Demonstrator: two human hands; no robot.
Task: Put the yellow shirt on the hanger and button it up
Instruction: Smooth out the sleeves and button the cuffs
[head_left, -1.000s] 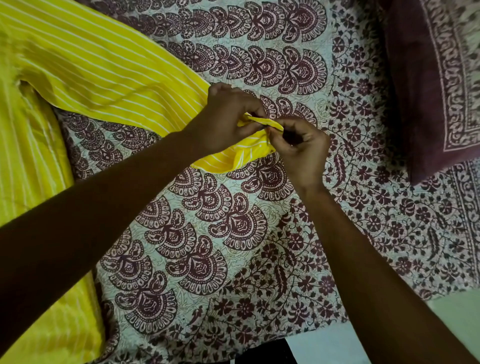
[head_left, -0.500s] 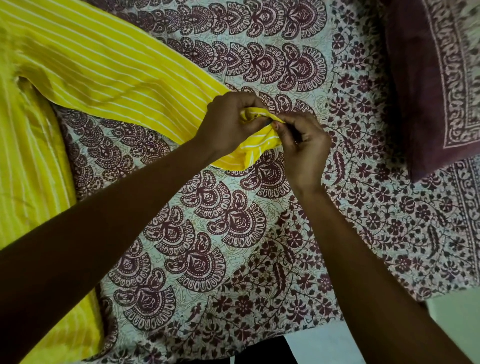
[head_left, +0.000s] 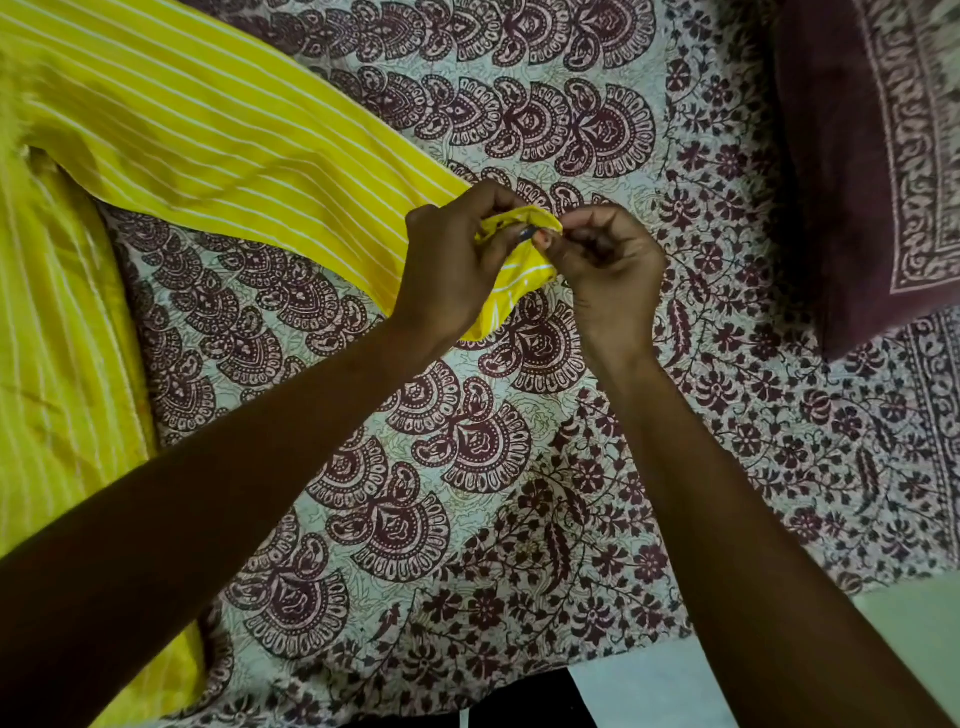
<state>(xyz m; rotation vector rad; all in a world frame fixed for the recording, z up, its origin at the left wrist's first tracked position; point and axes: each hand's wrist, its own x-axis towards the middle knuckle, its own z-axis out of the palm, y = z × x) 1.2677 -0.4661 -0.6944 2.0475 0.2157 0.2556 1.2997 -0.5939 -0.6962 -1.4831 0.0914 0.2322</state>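
Left hand (head_left: 447, 267) and right hand (head_left: 610, 270) both pinch the cuff, fingers curled. Yellow shirt (head_left: 52, 364), thin white stripes, lies on patterned bedspread (head_left: 467, 467) at left; sleeve (head_left: 234, 145) runs rightward; cuff (head_left: 519, 273) bunched between hands.

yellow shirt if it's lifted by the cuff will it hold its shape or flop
Probably flops: the shirt lies creased and flat on the sheet, and the cuff crumples between the left hand and right hand. Likely light, since fingertip pinches hold the cuff up. Pushed, it would probably bunch rather than slide on the cloth sheet.
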